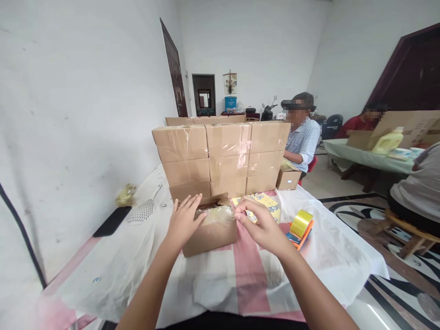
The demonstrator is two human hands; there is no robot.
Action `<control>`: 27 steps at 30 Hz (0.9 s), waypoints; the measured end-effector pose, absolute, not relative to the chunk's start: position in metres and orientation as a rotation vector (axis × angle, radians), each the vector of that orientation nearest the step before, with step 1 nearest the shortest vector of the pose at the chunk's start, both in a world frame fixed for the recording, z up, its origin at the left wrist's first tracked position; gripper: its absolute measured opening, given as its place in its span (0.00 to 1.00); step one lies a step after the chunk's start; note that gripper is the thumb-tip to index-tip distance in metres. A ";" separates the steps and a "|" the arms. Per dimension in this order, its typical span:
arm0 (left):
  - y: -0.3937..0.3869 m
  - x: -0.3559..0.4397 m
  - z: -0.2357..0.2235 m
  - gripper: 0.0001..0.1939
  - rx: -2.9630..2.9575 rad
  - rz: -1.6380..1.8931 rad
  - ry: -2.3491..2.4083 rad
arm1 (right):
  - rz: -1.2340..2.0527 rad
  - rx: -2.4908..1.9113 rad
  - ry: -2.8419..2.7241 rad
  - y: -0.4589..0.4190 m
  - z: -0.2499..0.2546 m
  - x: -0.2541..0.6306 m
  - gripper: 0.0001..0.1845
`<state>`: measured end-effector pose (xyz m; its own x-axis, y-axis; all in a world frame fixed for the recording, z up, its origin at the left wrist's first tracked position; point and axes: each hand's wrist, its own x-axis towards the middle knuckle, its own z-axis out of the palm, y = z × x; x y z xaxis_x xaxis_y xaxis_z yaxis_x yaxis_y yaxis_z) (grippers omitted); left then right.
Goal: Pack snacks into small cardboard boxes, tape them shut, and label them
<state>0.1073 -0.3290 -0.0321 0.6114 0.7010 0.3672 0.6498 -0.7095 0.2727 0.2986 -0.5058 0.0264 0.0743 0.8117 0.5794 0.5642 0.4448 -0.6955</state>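
A small brown cardboard box (211, 236) lies on the cloth-covered table (144, 270) in front of me, its top flaps partly up and something in clear plastic showing inside. My left hand (184, 219) rests flat on the box's left top edge, fingers stretched out. My right hand (259, 223) hovers at the box's right side, fingers curled in a pinch near the plastic. What it grips, if anything, is too small to make out. A yellow tape dispenser (300, 228) with an orange handle lies just right of my right hand.
A stack of taped cardboard boxes (222, 158) stands behind the small box. A black phone (112, 221) and a white perforated object (141, 211) lie at the left near the wall. A seated person (302, 137) works behind the stack; others sit at a second table (364, 156) on the right.
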 end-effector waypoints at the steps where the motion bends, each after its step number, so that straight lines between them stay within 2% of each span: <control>1: -0.329 0.106 -0.036 0.29 2.724 0.651 1.122 | 0.409 -1.196 -1.538 -0.500 0.029 0.303 0.14; 3: -0.333 0.103 -0.043 0.24 2.726 0.582 1.077 | 0.672 -1.097 -1.411 -0.487 0.034 0.311 0.17; 5: -0.338 0.100 -0.050 0.23 2.720 0.527 1.056 | 0.897 -0.954 -1.310 -0.471 0.038 0.319 0.22; 7: -0.341 0.097 -0.055 0.25 2.705 0.508 1.062 | 0.987 -0.843 -1.278 -0.449 0.038 0.322 0.26; 9: -0.342 0.095 -0.060 0.27 2.690 0.504 1.076 | 0.950 -0.963 -1.435 -0.422 0.030 0.322 0.23; 13: -0.344 0.092 -0.065 0.40 2.642 0.526 1.164 | 0.760 -1.480 -1.862 -0.370 -0.004 0.314 0.09; 15: -0.345 0.090 -0.065 0.42 2.664 0.543 1.175 | 0.685 -1.567 -1.905 -0.355 -0.018 0.310 0.07; 21: -0.344 0.091 -0.069 0.28 2.837 0.540 1.008 | 0.494 -1.715 -1.986 -0.348 -0.032 0.310 0.07; 27: -0.343 0.091 -0.075 0.25 2.902 0.578 1.007 | 0.398 -1.848 -2.019 -0.345 -0.032 0.308 0.06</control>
<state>0.0910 -0.3429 -0.0751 0.7241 0.6010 0.3383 0.5950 -0.7924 0.1343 0.3079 -0.3454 -0.0317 -0.0687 0.9942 0.0825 0.8886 0.0986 -0.4479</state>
